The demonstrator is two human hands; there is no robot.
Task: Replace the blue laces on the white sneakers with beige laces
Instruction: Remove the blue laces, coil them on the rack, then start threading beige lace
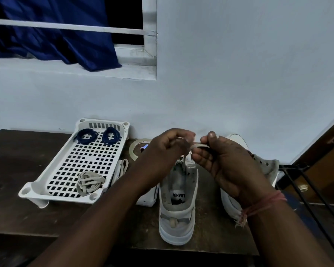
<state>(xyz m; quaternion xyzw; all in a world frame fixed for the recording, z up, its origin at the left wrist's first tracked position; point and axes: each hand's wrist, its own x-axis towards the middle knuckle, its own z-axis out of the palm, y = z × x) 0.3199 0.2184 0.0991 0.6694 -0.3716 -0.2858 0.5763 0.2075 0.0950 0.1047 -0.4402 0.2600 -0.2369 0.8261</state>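
Both hands pinch a beige lace (198,145) above the near white sneaker (178,199) on the dark surface (17,170): left hand (166,149) and right hand (226,160) curled on it. The right hand hides most of the 2nd sneaker (266,164). 2 blue lace coils (97,136) and a beige bundle (90,182) lie in the white tray (37,186).

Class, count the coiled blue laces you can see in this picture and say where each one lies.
2. Both lie side by side at the far end of the white tray: one coil to the left, the other to the right. None is visible elsewhere.
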